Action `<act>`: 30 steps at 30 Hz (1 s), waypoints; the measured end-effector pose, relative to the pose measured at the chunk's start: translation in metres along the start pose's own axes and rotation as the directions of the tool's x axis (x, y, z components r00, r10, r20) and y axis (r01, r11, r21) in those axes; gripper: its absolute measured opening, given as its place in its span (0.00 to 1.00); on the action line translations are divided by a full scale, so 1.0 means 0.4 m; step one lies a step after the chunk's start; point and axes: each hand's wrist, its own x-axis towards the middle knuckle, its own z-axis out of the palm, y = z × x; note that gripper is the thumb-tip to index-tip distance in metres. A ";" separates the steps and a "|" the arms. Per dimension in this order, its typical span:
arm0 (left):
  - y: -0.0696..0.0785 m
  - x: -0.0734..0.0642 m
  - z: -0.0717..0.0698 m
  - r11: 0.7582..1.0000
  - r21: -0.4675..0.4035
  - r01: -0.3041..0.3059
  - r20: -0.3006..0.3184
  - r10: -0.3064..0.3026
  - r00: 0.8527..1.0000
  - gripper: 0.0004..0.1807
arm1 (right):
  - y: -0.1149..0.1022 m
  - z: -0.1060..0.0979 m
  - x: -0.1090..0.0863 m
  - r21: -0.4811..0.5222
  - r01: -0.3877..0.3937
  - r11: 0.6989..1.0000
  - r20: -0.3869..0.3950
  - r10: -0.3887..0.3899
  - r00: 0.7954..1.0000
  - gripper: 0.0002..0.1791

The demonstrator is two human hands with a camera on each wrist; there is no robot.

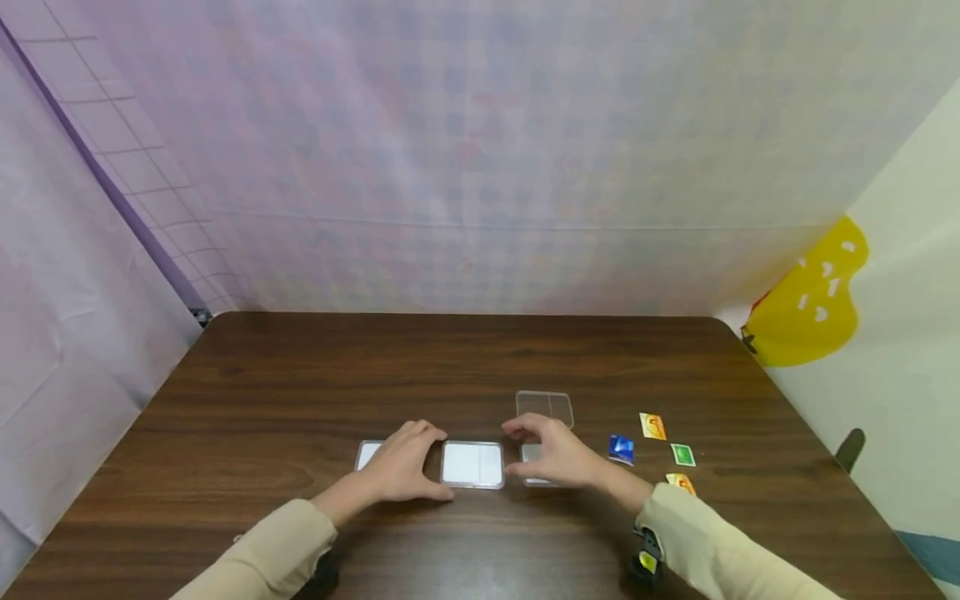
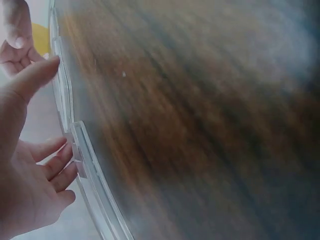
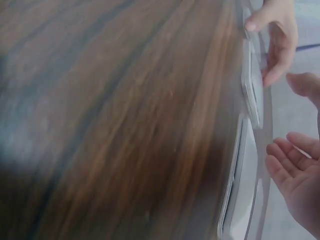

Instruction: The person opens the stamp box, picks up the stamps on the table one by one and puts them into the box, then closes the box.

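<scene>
Three flat, clear-rimmed cases with white insides lie in a row on the table. The middle case (image 1: 472, 464) shows in full between the hands. My left hand (image 1: 401, 467) covers much of the left case (image 1: 367, 452), its thumb and fingers spread by the middle case's left edge. Over the right case (image 1: 531, 453), partly hiding it, hovers my right hand (image 1: 555, 452), fingertips and thumb parted near the middle case's right edge. Both wrist views show parted fingers, in the left hand (image 2: 30, 170) and the right hand (image 3: 300, 172), with nothing gripped.
Behind the right hand lies a transparent lid (image 1: 543, 402). To the right are a blue card (image 1: 621, 449), an orange card (image 1: 652, 426), a green card (image 1: 683, 454) and another orange card (image 1: 681, 482). A patterned curtain (image 1: 465, 167) hangs behind the brown table (image 1: 300, 367).
</scene>
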 end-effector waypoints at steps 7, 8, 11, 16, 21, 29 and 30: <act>0.000 0.005 0.007 1.000 0.020 0.006 -0.018 -0.005 1.000 0.36 | -0.015 0.025 0.019 -0.061 -0.010 0.998 0.009 0.010 1.000 0.30; -0.001 0.005 0.008 1.000 0.021 0.009 -0.018 -0.009 1.000 0.36 | -0.016 0.028 0.021 -0.057 -0.015 0.998 0.018 0.016 1.000 0.31; -0.001 0.006 0.012 1.000 0.020 0.021 -0.016 -0.021 1.000 0.35 | -0.015 0.035 0.026 -0.060 -0.010 0.998 0.045 0.013 0.999 0.32; -0.001 0.008 0.015 1.000 0.011 0.029 -0.017 -0.029 0.999 0.35 | -0.010 0.037 0.029 -0.126 0.014 0.992 0.087 -0.003 0.996 0.34; 0.001 0.006 0.015 0.999 0.011 0.036 -0.023 -0.036 0.999 0.34 | -0.009 0.038 0.032 -0.225 0.052 0.973 0.106 -0.028 0.994 0.35; 0.002 0.002 0.017 0.999 0.019 0.037 -0.049 -0.036 0.998 0.33 | -0.015 0.036 0.035 -0.306 0.075 0.949 0.141 -0.032 0.989 0.33; 0.002 0.002 0.018 0.999 0.021 0.040 -0.049 -0.039 0.998 0.33 | -0.015 0.036 0.035 -0.309 0.074 0.948 0.146 -0.030 0.989 0.32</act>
